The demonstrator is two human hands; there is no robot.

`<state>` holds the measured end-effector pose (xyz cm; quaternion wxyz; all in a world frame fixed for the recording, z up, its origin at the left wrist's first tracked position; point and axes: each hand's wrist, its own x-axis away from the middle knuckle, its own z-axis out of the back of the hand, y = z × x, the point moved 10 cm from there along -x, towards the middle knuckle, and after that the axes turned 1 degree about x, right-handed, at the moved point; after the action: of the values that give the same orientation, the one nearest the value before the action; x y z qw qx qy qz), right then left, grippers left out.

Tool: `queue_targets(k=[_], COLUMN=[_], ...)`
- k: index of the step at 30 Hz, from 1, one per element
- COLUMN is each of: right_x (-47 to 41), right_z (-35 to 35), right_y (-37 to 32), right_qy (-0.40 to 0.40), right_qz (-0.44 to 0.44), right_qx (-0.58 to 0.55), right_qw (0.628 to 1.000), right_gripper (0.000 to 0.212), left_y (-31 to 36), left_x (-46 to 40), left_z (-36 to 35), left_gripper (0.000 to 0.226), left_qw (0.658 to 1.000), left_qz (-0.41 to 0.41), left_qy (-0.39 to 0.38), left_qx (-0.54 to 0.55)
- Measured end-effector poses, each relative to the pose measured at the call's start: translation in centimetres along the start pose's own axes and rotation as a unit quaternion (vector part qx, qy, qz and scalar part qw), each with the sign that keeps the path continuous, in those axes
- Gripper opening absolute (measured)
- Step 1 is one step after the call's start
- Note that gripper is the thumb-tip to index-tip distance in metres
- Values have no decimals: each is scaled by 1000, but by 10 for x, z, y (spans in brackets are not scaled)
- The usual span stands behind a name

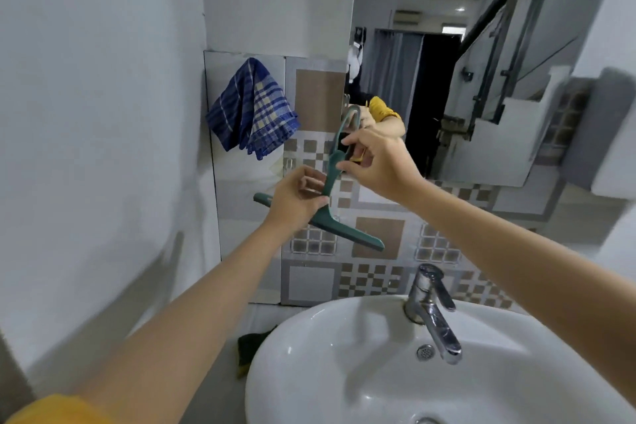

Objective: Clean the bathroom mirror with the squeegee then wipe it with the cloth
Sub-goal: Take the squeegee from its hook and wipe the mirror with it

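A teal squeegee [347,231] hangs in the air in front of the tiled wall, blade tilted down to the right. My left hand [296,200] grips it low on the neck, just above the blade. My right hand [378,162] pinches the looped handle higher up. The mirror [481,62] fills the upper right; its left edge is right behind the handle's top. A blue and yellow checked cloth [251,110] hangs on the wall to the left of the mirror, apart from both hands.
A white sink [309,354] with a chrome tap [433,310] sits below my arms. A dark green and yellow thing [249,348] lies on the ledge left of the sink. A plain white wall closes off the left side.
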<state>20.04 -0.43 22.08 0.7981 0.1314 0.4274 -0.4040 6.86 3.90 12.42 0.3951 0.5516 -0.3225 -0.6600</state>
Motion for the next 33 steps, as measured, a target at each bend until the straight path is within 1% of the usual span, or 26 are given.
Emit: queue_targets(k=[1,3,5,7,9,11,14,16,18,21,24,26,28,29,31,33], right_x=[0,-1,-3,-4,-5,-5,-4,-2,-4,-17,-39,-59,-81,-94,-120,-143], right_z=[12,36,56,67,78,95,122,138,155,185,217,238,259,270,290,305], right_y=[-4,-7,-8,-5,4,10,9,9,12,18,24,28,30,29,25,18], right_qy=[1,17,9,-54,-126,-163,-171,-168,-160,-136,-92,-64,-35,-19,10,35], right_qz=[44,112,163,196,201,199,217,236,236,216,208,195,185,180,168,159], right_qx=[68,204,278,286,282,279,266,276,289,314,353,372,397,416,446,448], right_qw=[997,972,947,936,930,925,924,917,914,915,908,905,898,891,879,879], right_gripper=[38,44,44,39,40,42,37,36,35,33,31,37,46,47,45,43], left_y=[10,31,53,76,99,118,142,158,179,216,251,269,280,283,280,270], left_x=[-2,-5,-7,-10,-12,-15,-20,-26,-32,-43,-57,-64,-71,-77,-95,-114], left_z=[-5,-17,-30,-42,-54,-67,-84,-94,-103,-107,-92,-74,-57,-48,-31,-16], left_gripper=[27,29,30,34,35,33,30,25,21,21,20,21,25,29,39,51], left_qw=[1000,998,995,991,986,980,970,963,955,937,898,878,865,861,862,868], left_qz=[-12,-39,-57,-82,-104,-124,-144,-151,-173,-241,-336,-366,-380,-379,-352,-302], left_qy=[-8,-35,-59,-81,-107,-136,-163,-169,-171,-136,-39,29,74,90,111,122], left_qx=[-14,-43,-60,-62,-67,-76,-111,-144,-169,-215,-283,-308,-320,-326,-349,-375])
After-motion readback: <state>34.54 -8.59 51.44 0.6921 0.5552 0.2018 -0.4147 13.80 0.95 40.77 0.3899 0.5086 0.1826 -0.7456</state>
